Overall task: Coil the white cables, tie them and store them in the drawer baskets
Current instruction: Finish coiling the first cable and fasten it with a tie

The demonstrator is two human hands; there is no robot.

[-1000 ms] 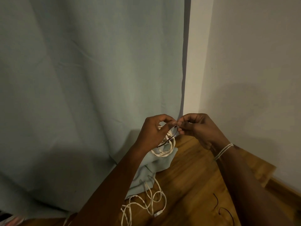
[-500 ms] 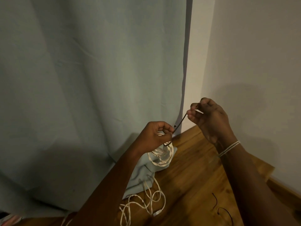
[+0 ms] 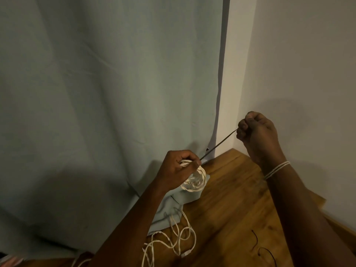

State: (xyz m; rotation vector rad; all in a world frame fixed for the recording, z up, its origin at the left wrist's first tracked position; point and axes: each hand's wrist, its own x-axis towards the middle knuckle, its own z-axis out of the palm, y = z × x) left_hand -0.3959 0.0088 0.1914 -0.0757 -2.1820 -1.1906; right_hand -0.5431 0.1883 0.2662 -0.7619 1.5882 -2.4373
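My left hand (image 3: 179,168) grips a coil of white cable (image 3: 195,181) above the wooden floor. A thin dark tie (image 3: 218,145) runs taut from that coil up and right to my right hand (image 3: 257,135), which pinches its end in a closed fist. A loose white cable (image 3: 173,241) lies tangled on the floor below, its plug end near the middle bottom. No drawer or basket shows.
A pale blue curtain (image 3: 107,105) hangs at the left, its hem bunched on the wooden floor (image 3: 231,209). White walls (image 3: 300,74) meet in a corner at the right. A thin dark tie (image 3: 264,251) lies on the floor at the lower right.
My hands were together at the coil; my right hand has pulled up and right, drawing the dark tie taut. The left hand has stayed on the coil, slightly lower.
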